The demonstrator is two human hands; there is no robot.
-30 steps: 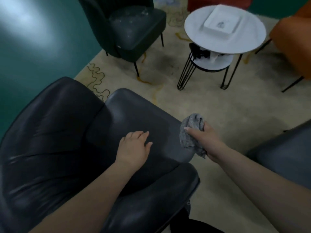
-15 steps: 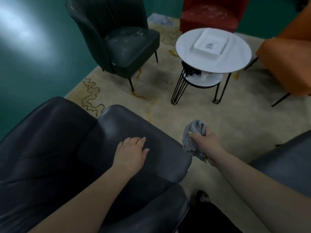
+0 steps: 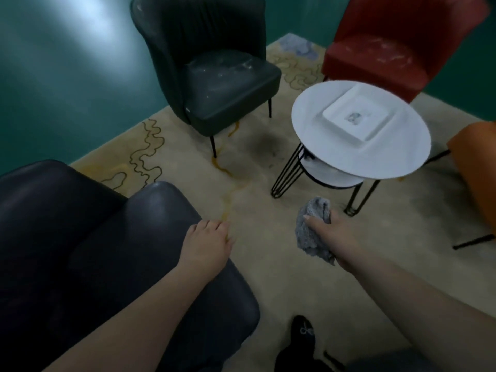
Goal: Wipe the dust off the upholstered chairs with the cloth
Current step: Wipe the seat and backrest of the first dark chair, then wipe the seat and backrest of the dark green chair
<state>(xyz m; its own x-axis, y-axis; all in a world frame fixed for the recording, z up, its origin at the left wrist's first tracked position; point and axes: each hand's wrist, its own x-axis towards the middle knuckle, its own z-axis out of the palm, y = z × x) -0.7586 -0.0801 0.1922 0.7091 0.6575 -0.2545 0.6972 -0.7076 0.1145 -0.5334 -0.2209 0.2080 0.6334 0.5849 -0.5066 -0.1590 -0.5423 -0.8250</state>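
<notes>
**Holding a grey cloth above the rug, between dusty chairs**

Gripping a crumpled grey cloth (image 3: 312, 229): right hand (image 3: 331, 238), fingers curled round the bundle, thumb laid across its front, held over the beige rug (image 3: 268, 264) and clear of any seat.

Reaching forward over the front edge of the near dark chair (image 3: 112, 264): left hand (image 3: 205, 247), palm down, fingers close together and loosely extended; contact with the cushion cannot be told.

Catalogued by place relative to the hands:

- Under and left of the left hand: near dark chair, smooth glossy upholstery, seat and padded back both in view.
- Ahead of the left hand, well apart: dark green chair (image 3: 214, 76), pale dust specks and smears on the seat, thin black legs.
- Just ahead of the right hand: round white table (image 3: 316, 124) on black wire legs, lower shelf beneath; square white plate (image 3: 357, 115) on top.
- Beyond the table: red chair (image 3: 389, 41), whitish dust patches on the seat.
- Right of the right hand, at the frame edge: orange chair (image 3: 475, 173), partly cut off.
- Below the right forearm: black shoe (image 3: 302, 334) on the rug.
- Around the rug: teal floor (image 3: 67, 76).
</notes>
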